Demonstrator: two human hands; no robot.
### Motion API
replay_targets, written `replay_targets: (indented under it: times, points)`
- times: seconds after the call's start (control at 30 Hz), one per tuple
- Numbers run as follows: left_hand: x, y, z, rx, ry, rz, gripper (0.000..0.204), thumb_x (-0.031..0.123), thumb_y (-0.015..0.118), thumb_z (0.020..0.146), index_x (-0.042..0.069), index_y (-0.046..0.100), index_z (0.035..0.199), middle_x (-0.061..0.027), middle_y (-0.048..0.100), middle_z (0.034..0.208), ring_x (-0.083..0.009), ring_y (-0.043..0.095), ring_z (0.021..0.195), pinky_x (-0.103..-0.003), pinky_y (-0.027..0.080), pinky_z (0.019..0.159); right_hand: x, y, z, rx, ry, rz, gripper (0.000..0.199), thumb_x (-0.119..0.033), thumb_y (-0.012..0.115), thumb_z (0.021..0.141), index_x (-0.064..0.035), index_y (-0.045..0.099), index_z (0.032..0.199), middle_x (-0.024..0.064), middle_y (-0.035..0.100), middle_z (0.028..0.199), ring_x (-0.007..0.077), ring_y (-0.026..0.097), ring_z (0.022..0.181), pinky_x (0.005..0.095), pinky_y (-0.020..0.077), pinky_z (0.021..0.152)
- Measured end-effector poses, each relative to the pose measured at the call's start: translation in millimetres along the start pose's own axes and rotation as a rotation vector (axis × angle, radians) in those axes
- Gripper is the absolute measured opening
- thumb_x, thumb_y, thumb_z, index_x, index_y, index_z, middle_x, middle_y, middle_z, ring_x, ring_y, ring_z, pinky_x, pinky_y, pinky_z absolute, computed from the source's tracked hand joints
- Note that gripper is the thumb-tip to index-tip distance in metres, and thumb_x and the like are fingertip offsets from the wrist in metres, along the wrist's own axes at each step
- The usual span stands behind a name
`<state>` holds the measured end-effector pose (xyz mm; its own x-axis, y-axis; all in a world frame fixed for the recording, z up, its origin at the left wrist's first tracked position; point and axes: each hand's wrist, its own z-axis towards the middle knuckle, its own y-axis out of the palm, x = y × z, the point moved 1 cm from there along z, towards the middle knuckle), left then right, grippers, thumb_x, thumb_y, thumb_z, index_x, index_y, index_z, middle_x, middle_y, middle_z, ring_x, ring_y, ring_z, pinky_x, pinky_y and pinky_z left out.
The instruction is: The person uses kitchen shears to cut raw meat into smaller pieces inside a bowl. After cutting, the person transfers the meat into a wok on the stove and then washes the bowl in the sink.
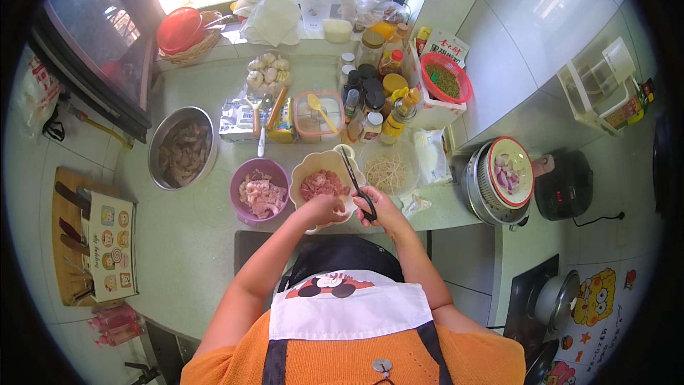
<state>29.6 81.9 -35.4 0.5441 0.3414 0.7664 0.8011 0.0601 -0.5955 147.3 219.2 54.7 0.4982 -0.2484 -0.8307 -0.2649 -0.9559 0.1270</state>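
My right hand (385, 212) grips a pair of black-handled scissors (353, 175) by the loops, the blades pointing away from me over the right side of a cream scalloped bowl (299, 171). Cut pink meat (324, 184) lies in that bowl. My left hand (322, 209) is over the bowl's near edge, fingers curled in by the meat; what they hold, if anything, is hidden. Just left stands a purple bowl (235, 196) of pale pink raw meat (263, 196). Right of the scissors, a clear dish holds pale thin strands (387, 173).
A steel bowl (212, 160) of shrimp stands at left. Behind are garlic bulbs (268, 70), a lidded box (317, 125) with a yellow spoon, and several bottles (374, 93). Stacked strainers with a red-rimmed plate (524, 196) are at right; a knife block (68, 235) is far left.
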Motion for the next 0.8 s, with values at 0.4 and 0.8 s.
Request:
replay_targets:
  times: [0.4,0.8]
  points:
    - [1,-19,10,-0.112,-0.189,-0.035,0.010,0.014,0.063,0.070,0.006,0.063,0.075,-0.0105,0.061,0.068,-0.0226,0.062,0.068,-0.038,0.047,0.063,-1,-2,2,0.020,0.018,0.013,0.022,-0.025,0.056,0.087,-0.0099,0.050,0.102,-0.0015,0.055,0.061,0.0056,0.047,0.042,0.0171,0.0225,0.035]
    - [0,-52,0,0.279,-0.241,0.374,0.031,0.010,0.058,0.074,0.013,0.059,0.106,-0.0106,0.059,0.103,-0.0325,0.057,0.098,-0.041,0.047,0.077,-2,-1,4,0.003,0.025,0.007,0.021,-0.025,0.057,0.087,-0.0108,0.051,0.102,-0.0018,0.056,0.062,0.0054,0.048,0.043,0.0168,0.0233,0.036]
